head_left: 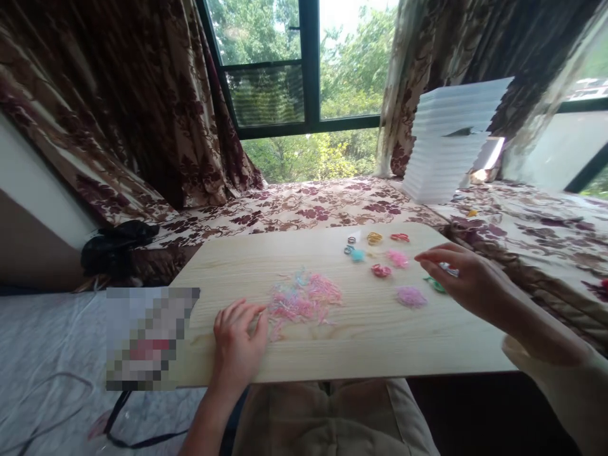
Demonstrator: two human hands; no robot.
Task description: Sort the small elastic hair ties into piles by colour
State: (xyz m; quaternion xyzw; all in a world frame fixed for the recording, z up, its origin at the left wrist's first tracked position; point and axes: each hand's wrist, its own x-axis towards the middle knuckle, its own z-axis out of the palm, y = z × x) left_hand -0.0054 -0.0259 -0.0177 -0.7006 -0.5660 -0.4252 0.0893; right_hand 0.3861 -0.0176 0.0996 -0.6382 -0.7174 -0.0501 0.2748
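A loose pile of thin pink, blue and lilac pieces (306, 296), perhaps small elastic bands, lies mid-board. My left hand (241, 335) rests at its left edge, fingers loosely apart and holding nothing. My right hand (456, 278) hovers over the right side, thumb and fingertips pinched; anything between them is too small to make out. Close to it are a lilac heap (411, 297), a pink heap (397, 259) and a green bunch (434, 285) partly hidden by the hand. Farther left sit a dark pink bunch (381, 271) and a turquoise heap (357, 255).
The pale wooden board (361, 348) spans my lap. Along its far side are yellow loops (374, 238), red loops (399, 237) and grey loops (351, 240). A stack of white foam sheets (441, 152) stands back right. A black bag (116, 250) lies left.
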